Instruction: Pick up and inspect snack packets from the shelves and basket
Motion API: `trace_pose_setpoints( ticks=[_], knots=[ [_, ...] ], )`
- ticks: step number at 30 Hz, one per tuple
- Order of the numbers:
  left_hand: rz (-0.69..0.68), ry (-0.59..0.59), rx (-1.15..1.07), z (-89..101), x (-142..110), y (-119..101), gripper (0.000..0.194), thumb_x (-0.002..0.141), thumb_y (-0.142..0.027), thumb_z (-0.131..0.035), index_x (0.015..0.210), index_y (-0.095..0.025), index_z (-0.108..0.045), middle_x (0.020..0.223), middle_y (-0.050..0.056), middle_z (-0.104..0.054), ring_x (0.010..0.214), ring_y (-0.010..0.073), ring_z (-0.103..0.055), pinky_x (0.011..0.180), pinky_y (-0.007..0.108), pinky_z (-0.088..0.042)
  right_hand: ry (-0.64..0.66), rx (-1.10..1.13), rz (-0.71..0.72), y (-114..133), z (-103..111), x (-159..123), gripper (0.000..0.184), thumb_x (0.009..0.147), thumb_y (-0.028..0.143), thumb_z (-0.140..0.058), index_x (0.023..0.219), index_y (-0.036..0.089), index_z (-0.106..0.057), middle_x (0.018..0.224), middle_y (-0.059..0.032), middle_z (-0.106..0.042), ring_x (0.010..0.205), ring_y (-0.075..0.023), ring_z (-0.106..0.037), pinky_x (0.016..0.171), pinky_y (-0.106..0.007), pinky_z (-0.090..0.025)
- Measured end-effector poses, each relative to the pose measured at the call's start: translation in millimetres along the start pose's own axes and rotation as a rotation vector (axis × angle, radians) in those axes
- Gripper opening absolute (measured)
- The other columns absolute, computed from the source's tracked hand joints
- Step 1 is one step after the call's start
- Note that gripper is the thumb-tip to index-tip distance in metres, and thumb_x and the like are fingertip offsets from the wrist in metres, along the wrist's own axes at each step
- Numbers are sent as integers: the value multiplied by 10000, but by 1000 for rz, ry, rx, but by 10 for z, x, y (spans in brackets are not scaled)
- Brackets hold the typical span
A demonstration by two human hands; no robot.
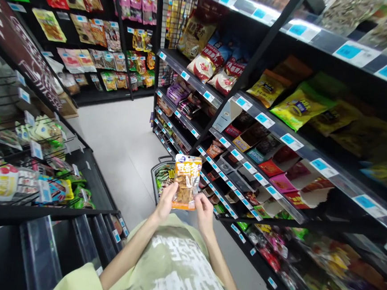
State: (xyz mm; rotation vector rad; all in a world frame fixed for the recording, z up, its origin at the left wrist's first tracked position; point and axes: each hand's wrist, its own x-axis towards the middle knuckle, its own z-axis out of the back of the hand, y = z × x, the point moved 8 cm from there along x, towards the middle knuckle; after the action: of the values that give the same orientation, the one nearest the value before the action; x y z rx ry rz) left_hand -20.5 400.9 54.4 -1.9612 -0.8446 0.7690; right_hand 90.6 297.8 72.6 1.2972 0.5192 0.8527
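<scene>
The left hand's [165,202] fingers pinch the packet [186,184] at its left edge, the right hand's [204,212] its lower right corner; a basket [153,174] sits beyond it.

2 red-and-white snack bags [208,59] on a black shelf [173,65]

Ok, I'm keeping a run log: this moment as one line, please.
left hand: holding packet; right hand: at packet's lower corner; packet: printed front toward camera; basket: beyond packet, partly hidden
</scene>
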Motion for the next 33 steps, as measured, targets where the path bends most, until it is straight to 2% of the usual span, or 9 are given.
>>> trace_pose_setpoints(
  ticks=[4, 8, 11, 14, 19, 27, 33],
  knots=[
    [-39, 48, 181, -65, -40, -60, 491, 917, -565, -444, 936, -128, -668, 893, 68, -697, 782, 185, -609, 727, 276, -467, 134, -17, -29, -57, -94, -86, 419, 930, 439, -489, 595, 189, -497, 519, 36, -483, 485, -105, -436, 500, -237, -325],
    [-90, -5, 465, -8, -77, -133, 484, 942, -553, -385, 768, -157, -602, 710, 27, -613, 643, 151, -514, 609, 249, -380, 90, -80, 21, -5, -46, -99, 470, 940, 431, -479, 539, 186, -497, 486, 29, -500, 463, -102, -447, 501, -239, -322],
    [-121, -4, 567, -8, -90, -157, 481, 956, -532, -362, 692, -169, -535, 630, 1, -529, 585, 130, -446, 576, 246, -333, 76, -103, 48, 27, -22, -85, 497, 955, 421, -453, 518, 187, -500, 476, 24, -506, 454, -101, -458, 503, -240, -329],
    [-172, -20, 521, -18, -88, -210, 434, 956, -504, -388, 722, -171, -538, 661, -3, -521, 606, 126, -445, 586, 241, -331, 81, -117, 65, 51, -19, -89, 506, 962, 409, -445, 513, 186, -509, 469, 23, -514, 450, -100, -465, 509, -240, -333],
    [-235, -128, 452, 48, -72, -327, 359, 931, -464, -466, 738, -172, -545, 681, -21, -492, 637, 116, -440, 597, 221, -329, 119, -143, 85, 79, -56, -115, 520, 964, 406, -446, 496, 187, -498, 452, 30, -490, 440, -94, -449, 505, -240, -325],
    [-221, -156, 504, 93, -87, -353, 419, 906, -489, -498, 621, -183, -476, 585, -41, -368, 572, 109, -359, 539, 229, -264, 131, -135, 60, 57, -79, -112, 530, 961, 449, -438, 500, 193, -493, 452, 25, -495, 441, -106, -462, 506, -250, -339],
    [-221, -150, 456, 71, -91, -348, 407, 900, -495, -508, 643, -180, -509, 601, -37, -401, 575, 110, -375, 555, 231, -286, 116, -130, 40, 21, -60, -108, 529, 957, 449, -452, 496, 192, -489, 451, 26, -495, 448, -106, -465, 515, -251, -340]
  ],
)
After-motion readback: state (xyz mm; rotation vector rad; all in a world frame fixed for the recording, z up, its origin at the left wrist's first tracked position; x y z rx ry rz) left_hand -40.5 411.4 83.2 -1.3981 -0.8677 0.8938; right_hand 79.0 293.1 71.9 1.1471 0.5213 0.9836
